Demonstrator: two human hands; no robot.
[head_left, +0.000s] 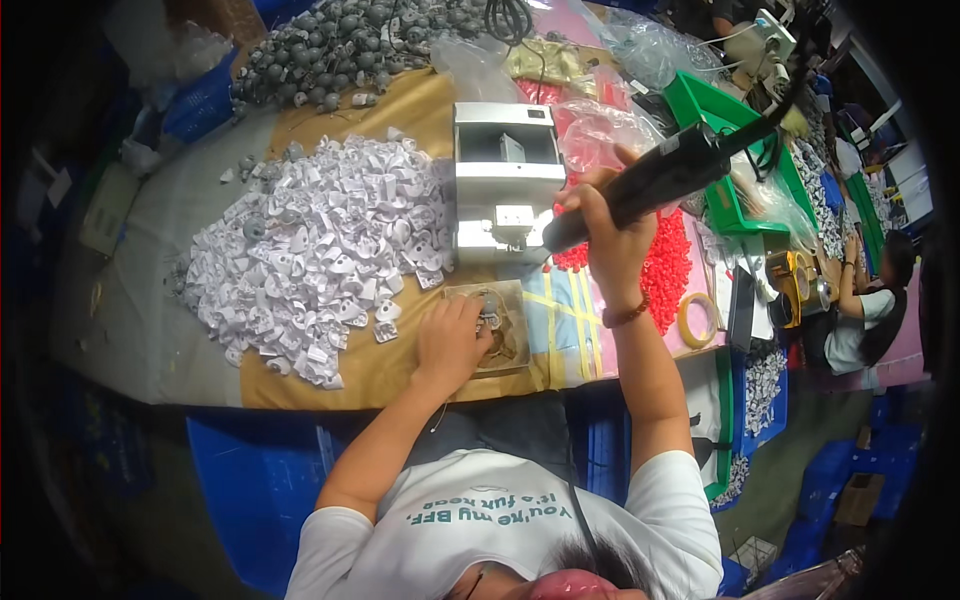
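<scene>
My right hand (620, 240) is wrapped round a black electric screwdriver (665, 178), whose tip points down and left beside a white bench fixture (510, 190). A cord runs up from the tool's far end. My left hand (450, 340) reaches over the left edge of a shallow tray (513, 368) holding small metal parts. Its fingers are bent together among them, and I cannot make out what they pinch. Left of the fixture lies a big heap of white plastic parts (320, 240). Small red parts (665, 270) are heaped on the right, behind my right wrist.
Grey round parts (330, 55) are piled at the far left. A green bin (735, 205) stands at the right, beyond a tape roll (697, 320). Blue crates (255, 480) sit below the table's near edge. Another person (870, 310) works at the far right.
</scene>
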